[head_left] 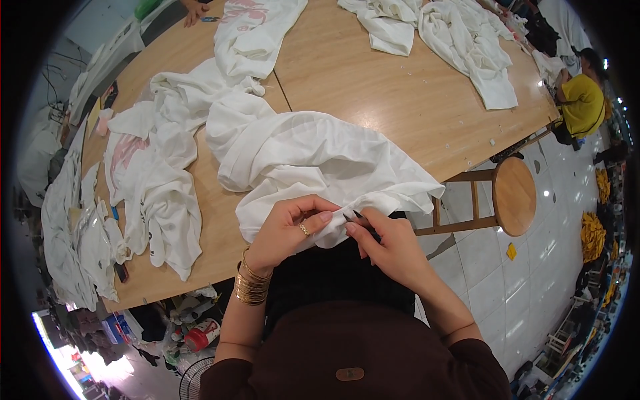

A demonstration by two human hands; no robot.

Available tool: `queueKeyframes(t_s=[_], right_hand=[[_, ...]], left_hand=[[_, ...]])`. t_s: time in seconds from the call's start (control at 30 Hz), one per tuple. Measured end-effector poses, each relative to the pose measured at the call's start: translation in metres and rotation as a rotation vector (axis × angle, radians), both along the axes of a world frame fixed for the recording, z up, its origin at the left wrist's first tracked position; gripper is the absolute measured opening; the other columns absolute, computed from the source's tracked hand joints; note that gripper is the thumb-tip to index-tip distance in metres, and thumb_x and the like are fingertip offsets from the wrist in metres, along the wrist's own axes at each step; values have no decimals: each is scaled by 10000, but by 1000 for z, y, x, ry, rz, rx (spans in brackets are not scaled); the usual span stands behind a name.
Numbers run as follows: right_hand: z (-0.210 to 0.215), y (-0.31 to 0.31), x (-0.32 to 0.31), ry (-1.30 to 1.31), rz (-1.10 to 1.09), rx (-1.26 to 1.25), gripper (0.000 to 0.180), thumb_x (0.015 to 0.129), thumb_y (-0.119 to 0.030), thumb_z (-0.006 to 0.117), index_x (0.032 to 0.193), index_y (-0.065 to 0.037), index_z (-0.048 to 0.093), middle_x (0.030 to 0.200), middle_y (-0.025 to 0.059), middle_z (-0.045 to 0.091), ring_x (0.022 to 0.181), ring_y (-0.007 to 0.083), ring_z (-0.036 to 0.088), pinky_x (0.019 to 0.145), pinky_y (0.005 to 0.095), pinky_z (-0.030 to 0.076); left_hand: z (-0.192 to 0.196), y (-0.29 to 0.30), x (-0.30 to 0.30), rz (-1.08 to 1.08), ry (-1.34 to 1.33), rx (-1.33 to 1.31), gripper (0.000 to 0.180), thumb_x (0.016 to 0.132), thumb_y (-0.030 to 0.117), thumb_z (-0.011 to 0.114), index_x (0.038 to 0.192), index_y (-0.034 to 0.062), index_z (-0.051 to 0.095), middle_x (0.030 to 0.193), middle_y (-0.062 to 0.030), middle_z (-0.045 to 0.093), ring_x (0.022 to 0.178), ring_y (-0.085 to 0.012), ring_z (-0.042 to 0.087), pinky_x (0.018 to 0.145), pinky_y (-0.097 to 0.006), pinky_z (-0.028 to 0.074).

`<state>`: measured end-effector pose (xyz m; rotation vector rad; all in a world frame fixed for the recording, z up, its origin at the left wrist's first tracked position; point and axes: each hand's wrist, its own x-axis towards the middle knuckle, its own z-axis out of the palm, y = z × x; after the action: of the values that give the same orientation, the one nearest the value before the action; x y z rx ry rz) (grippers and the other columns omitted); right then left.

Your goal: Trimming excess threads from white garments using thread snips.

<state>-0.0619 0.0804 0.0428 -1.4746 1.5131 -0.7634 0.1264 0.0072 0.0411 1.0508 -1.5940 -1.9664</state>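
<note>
Left hand [288, 230] pinching a fold of the white garment [300, 160] between thumb and fingertips, grip pressed together on the cloth, a ring on 1 finger and a stack of gold bangles [251, 283] at the wrist. Right hand [390, 247] just beside it, grip closed around a small dark tool [357, 217] whose tip touches the same fold; kind of tool too small to tell. Garment bunched at the near edge of the wooden tabletop [400, 100], its lower edge hanging over into the lap, over dark clothing. More white garments [150, 193] heaped to the left on the tabletop, some with pink print, and 2 further white pieces [460, 40] spread at the far side, well apart from the hands. Round wooden stool [513, 197] on the tiled floor to the right, near the tabletop's edge. Person in a yellow top [581, 100] seated at the far right end. Another person's hand [193, 10] resting on the tabletop at the top edge. Red-capped container [202, 333] among clutter on the floor below the left forearm
</note>
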Motion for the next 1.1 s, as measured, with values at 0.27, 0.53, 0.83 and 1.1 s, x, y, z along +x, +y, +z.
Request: queueKeyframes(t_s=[0.27,0.53,0.83,1.1], right_hand=[[0,-1,1,51,0,-53,224,891,-200,569,829,10,523,543,83,549,449,161,527,457,282,405],[-2,0,6,143,-36,-179,191,889,-185,567,841,-5,520,563,116,554,480,229,559,468,312,409],[-4,-2,6,-446,-92,141,193,909,-197,550,855,-12,571,537,19,541,445,78,495,428,225,366],[-2,-1,6,-232,-93,44,180,910,-178,542,850,-13,579,542,17,541,444,72,479,434,217,362]], left_hand=[[-3,3,-5,56,31,-25,160,882,120,577,946,-18,627,833,9,615,770,-37,510,703,-200,424],[-3,6,-13,134,-14,-84,137,873,117,594,894,-14,629,790,14,613,731,-34,509,672,-190,415],[1,5,-14,147,56,38,151,883,127,586,898,-19,621,803,5,616,746,-38,518,686,-194,422],[0,7,-14,182,-15,-95,143,870,115,592,880,-23,629,766,9,614,720,-40,520,672,-201,428]])
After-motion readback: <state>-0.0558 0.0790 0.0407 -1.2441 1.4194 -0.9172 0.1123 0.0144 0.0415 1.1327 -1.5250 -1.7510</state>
